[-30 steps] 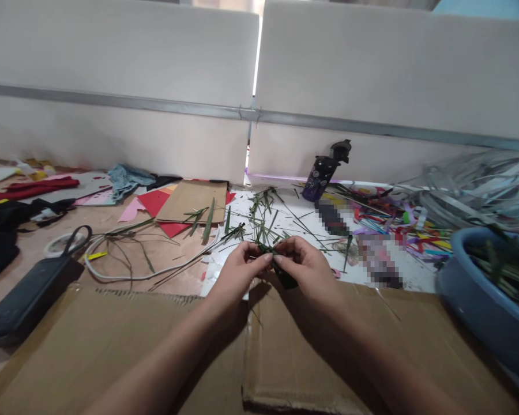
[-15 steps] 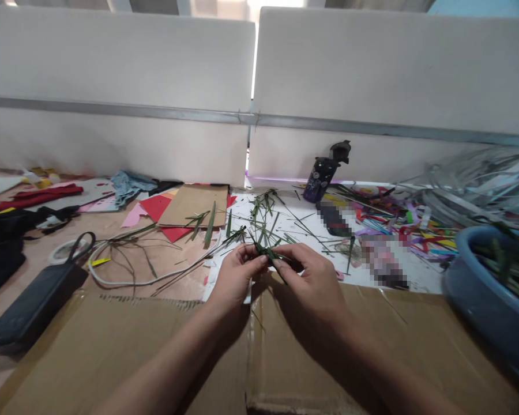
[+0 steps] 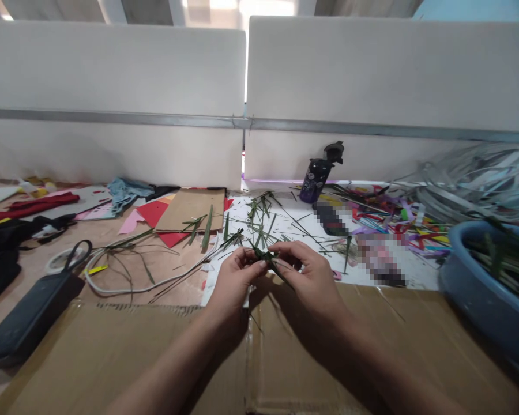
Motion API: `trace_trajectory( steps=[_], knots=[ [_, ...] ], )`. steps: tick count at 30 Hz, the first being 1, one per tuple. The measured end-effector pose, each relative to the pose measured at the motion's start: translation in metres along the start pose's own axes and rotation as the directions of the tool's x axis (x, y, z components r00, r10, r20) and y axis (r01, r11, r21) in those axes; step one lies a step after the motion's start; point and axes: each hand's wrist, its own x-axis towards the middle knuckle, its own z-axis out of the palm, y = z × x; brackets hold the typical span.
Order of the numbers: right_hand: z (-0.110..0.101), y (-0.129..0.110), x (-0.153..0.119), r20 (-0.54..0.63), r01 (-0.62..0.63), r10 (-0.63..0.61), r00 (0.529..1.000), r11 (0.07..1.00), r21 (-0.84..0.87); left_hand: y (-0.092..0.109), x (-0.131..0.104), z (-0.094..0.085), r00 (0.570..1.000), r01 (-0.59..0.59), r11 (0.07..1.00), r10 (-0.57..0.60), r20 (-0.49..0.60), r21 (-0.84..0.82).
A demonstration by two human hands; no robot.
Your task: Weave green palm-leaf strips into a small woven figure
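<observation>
Where the left hand (image 3: 237,276) and the right hand (image 3: 308,275) come together, one green leaf piece (image 3: 264,254) is held between them, its exact form too small to tell. Left hand: thumb and bent fingers pinch the piece's left side. Right hand: thumb and curled fingers pinch its right side, with a narrow blade slanting down below the fingers.

Beneath the forearms: cardboard (image 3: 112,351), brown, creased. Just beyond the hands: a white sheet (image 3: 300,208), strewn with leaf scraps (image 3: 263,223).

To the left, on the worktop (image 3: 166,265): a white cable (image 3: 134,293), looped; a brown board (image 3: 190,208) lying partly over red paper (image 3: 153,212); a tape roll (image 3: 57,263); a dark case (image 3: 30,320) with a strap; farther back, denim (image 3: 127,193) and red cloth (image 3: 38,206).

To the right: coloured strips (image 3: 395,212), heaped; a blue basin (image 3: 469,294) containing green leaves (image 3: 512,262); behind it, clear strips (image 3: 476,181), tangled.

Farther back: a dark bottle (image 3: 315,181), lid raised, standing near white panels (image 3: 112,69), which a grey rail (image 3: 125,118) crosses.
</observation>
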Motion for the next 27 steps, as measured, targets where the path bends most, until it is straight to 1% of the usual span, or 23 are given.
trace_trajectory(
  steps=[3, 5, 7, 11, 13, 16, 19, 24, 27],
  knots=[
    [0.000, 0.000, 0.002, 0.014, -0.056, 0.055, 0.998, 0.996, 0.071, -0.001, -0.002, 0.002, 1.000, 0.020, 1.000, -0.020, -0.024, -0.004],
    [0.001, 0.001, 0.002, 0.007, -0.055, 0.054, 0.998, 0.996, 0.069, 0.000, -0.003, 0.004, 0.999, 0.014, 1.000, -0.014, -0.037, 0.002],
    [0.002, 0.002, 0.001, -0.012, -0.028, 0.028, 1.000, 0.999, 0.036, 0.001, -0.005, 0.006, 0.999, 0.007, 1.000, -0.007, -0.043, 0.004],
    [0.003, 0.003, -0.003, -0.026, 0.053, -0.055, 0.998, 0.997, -0.061, 0.002, -0.010, 0.010, 0.996, 0.049, 0.999, -0.050, -0.068, -0.017],
    [0.004, 0.002, -0.005, -0.029, 0.094, -0.097, 0.995, 0.990, -0.104, 0.001, -0.011, 0.010, 0.995, 0.049, 0.998, -0.051, -0.083, -0.025],
    [0.005, 0.000, -0.006, -0.049, 0.141, -0.151, 0.987, 0.976, -0.164, -0.002, -0.011, 0.010, 0.996, 0.019, 0.999, -0.021, -0.082, -0.026],
    [0.008, -0.002, -0.009, -0.068, 0.155, -0.175, 0.982, 0.960, -0.234, -0.005, -0.009, 0.010, 0.996, -0.038, 0.999, 0.036, -0.082, -0.026],
    [0.010, -0.004, -0.013, -0.056, 0.177, -0.206, 0.977, 0.930, -0.323, -0.006, -0.005, 0.009, 0.992, -0.067, 0.998, 0.065, -0.106, -0.020],
    [0.009, -0.002, -0.013, -0.041, 0.207, -0.238, 0.970, 0.906, -0.369, -0.007, -0.003, 0.007, 0.987, -0.140, 0.990, 0.141, -0.080, 0.019]
  ],
)
